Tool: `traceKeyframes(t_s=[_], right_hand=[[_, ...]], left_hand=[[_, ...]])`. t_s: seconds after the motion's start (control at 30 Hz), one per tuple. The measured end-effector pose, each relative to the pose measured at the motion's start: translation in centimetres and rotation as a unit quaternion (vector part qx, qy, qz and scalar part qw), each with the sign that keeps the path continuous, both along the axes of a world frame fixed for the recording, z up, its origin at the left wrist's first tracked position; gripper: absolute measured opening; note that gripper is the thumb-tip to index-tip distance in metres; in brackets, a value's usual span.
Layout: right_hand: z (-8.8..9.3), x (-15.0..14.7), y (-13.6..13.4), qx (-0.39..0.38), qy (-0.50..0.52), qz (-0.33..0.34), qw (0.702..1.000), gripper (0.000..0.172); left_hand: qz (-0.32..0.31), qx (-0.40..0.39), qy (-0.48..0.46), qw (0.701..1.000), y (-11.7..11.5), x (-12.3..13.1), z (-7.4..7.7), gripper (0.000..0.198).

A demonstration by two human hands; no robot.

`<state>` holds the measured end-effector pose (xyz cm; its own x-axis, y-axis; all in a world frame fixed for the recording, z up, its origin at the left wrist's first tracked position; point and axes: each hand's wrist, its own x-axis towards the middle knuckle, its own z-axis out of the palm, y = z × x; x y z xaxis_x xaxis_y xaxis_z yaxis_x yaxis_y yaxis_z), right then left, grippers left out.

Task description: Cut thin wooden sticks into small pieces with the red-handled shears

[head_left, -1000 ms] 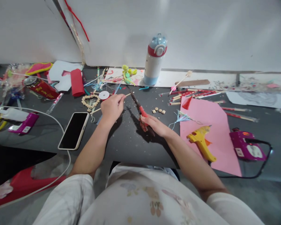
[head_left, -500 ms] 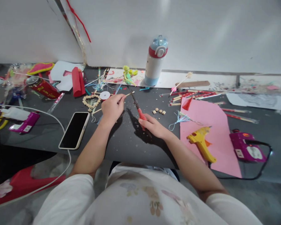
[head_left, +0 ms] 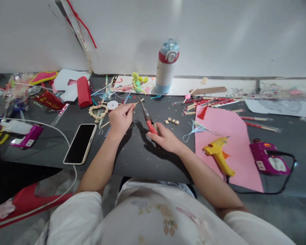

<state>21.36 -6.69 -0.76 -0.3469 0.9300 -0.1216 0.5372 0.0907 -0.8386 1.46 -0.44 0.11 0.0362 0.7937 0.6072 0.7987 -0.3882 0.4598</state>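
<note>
My left hand (head_left: pixel 120 118) pinches a thin wooden stick (head_left: pixel 137 102) that points right, just above the dark table. My right hand (head_left: pixel 164 136) is wrapped round the red handles of pliers (head_left: pixel 146 115), whose dark jaws reach up to the stick's tip. Several small wooden cubes (head_left: pixel 171 120) lie just right of the pliers. A beaded heart shape (head_left: pixel 98 112) and a white ribbon spool (head_left: pixel 112 104) sit left of my left hand.
A phone (head_left: pixel 80 143) with a white cable lies at the left. A yellow glue gun (head_left: pixel 217 153) rests on pink paper (head_left: pixel 223 136), with a purple power strip (head_left: pixel 266 157) to its right. At the back stand a water bottle (head_left: pixel 166 67), a red can (head_left: pixel 45 97) and red sticks (head_left: pixel 209 102).
My right hand has drawn the pliers in toward the stick, and the jaws now meet its tip. My left hand has barely moved.
</note>
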Motion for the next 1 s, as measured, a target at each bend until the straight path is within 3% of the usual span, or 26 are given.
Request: traceKeyframes(t_s=[0.3, 0.77, 1.0], right_hand=[[0.2, 0.1, 0.1, 0.005, -0.013, -0.001, 1.0, 0.045], [0.0, 0.1, 0.1, 0.012, -0.018, -0.003, 1.0, 0.046], [0.2, 0.2, 0.1, 0.009, -0.025, -0.002, 1.0, 0.045]], left_hand=[[0.005, -0.025, 0.032, 0.999, 0.0, -0.1, 0.4, 0.031], [-0.078, -0.094, 0.041, 0.992, -0.1, -1.2, 1.6, 0.03], [-0.05, -0.092, 0.103, 0.989, 0.0, -1.4, 1.3, 0.031]])
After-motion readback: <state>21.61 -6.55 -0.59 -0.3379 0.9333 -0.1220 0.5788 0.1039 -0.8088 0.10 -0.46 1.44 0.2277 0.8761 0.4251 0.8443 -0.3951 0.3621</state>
